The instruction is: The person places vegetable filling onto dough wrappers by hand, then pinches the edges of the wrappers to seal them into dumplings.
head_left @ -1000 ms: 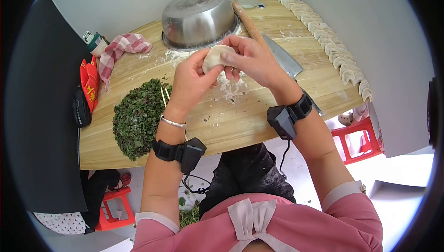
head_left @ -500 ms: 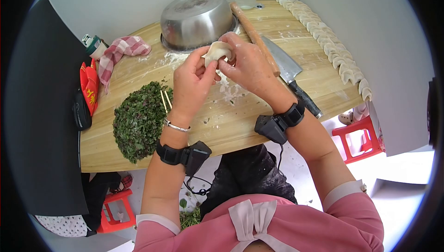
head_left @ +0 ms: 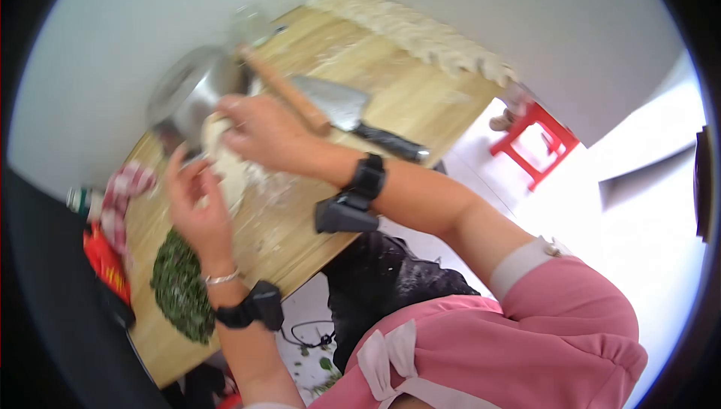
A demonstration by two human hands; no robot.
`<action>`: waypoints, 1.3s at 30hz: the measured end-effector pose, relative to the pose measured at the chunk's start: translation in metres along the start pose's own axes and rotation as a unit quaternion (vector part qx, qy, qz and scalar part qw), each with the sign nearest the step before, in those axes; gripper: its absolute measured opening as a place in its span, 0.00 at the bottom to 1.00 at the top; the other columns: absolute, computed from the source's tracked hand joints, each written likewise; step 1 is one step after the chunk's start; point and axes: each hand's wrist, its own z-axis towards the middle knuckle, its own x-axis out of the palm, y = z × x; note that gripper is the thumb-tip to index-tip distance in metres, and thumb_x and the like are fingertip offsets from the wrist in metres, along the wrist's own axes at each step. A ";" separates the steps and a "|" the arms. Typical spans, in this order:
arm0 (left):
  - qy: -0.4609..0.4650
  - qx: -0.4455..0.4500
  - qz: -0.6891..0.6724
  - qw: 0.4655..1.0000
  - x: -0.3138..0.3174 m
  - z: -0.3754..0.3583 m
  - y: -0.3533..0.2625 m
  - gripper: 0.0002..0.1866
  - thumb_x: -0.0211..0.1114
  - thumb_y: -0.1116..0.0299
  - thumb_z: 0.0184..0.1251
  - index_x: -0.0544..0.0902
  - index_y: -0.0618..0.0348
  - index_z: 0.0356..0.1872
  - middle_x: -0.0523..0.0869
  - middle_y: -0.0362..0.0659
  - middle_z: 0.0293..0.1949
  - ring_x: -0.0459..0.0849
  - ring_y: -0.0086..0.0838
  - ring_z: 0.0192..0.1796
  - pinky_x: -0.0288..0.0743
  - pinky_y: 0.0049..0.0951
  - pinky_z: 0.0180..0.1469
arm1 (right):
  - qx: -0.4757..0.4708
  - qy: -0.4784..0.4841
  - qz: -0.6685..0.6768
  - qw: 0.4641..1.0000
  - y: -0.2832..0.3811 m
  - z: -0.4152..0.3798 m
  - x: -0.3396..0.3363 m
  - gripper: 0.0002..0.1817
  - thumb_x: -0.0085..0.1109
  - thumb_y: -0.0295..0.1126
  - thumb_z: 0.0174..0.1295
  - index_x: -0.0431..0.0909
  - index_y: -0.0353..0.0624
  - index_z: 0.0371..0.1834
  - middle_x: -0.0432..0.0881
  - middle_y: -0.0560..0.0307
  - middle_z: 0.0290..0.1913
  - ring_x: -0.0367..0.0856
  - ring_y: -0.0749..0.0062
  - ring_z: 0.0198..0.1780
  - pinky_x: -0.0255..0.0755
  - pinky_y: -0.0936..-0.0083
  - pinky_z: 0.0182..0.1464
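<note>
Pinched in the fingers of my right hand [head_left: 263,135] is a pale dumpling [head_left: 213,132], blurred by motion. My left hand [head_left: 199,206] is just below and to the left of it, fingers apart and curved, with nothing visible in them. Under my hands, a whitish patch [head_left: 234,184] lies on the wooden table; whether it is flour or dough I cannot make out. Close to my left wrist sits a heap of chopped greens [head_left: 180,289]. A rolling pin [head_left: 285,92] and a cleaver [head_left: 334,102] lie beyond my right hand.
An upturned metal basin [head_left: 191,86] stands at the back against the wall, near a glass jar [head_left: 251,26]. Rows of dumplings [head_left: 405,30] line the far edge. A checked cloth [head_left: 116,202] lies at the left. A red stool [head_left: 535,142] stands on the floor at right.
My view has swung to the right, so the table appears turned and shifted left. My left hand has come off the dumpling; my right hand still holds it.
</note>
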 end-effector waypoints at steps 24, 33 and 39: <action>0.040 0.004 0.006 0.999 -0.003 -0.001 0.004 0.13 0.54 0.76 0.67 0.76 0.64 0.52 0.83 0.42 0.35 0.77 0.19 0.30 0.73 0.19 0.33 | 0.125 0.102 -0.520 0.839 -0.097 -0.110 -0.299 0.07 0.54 0.27 0.49 0.76 0.40 0.32 0.78 0.48 0.37 0.75 0.53 0.46 0.70 0.60 0.49; 0.054 0.010 0.002 0.998 -0.003 -0.001 0.000 0.13 0.53 0.76 0.68 0.76 0.64 0.51 0.83 0.42 0.35 0.77 0.19 0.30 0.72 0.19 0.33 | 0.064 0.082 -0.563 0.820 -0.109 -0.112 -0.305 0.06 0.58 0.25 0.44 0.74 0.41 0.27 0.77 0.52 0.34 0.75 0.55 0.43 0.71 0.63 0.46; 0.042 -0.002 0.007 0.999 -0.005 0.000 0.006 0.12 0.54 0.75 0.69 0.76 0.63 0.51 0.83 0.41 0.35 0.77 0.18 0.29 0.71 0.18 0.33 | 0.039 0.075 -0.585 0.807 -0.107 -0.110 -0.312 0.09 0.59 0.27 0.46 0.74 0.41 0.31 0.77 0.52 0.34 0.76 0.57 0.42 0.72 0.64 0.45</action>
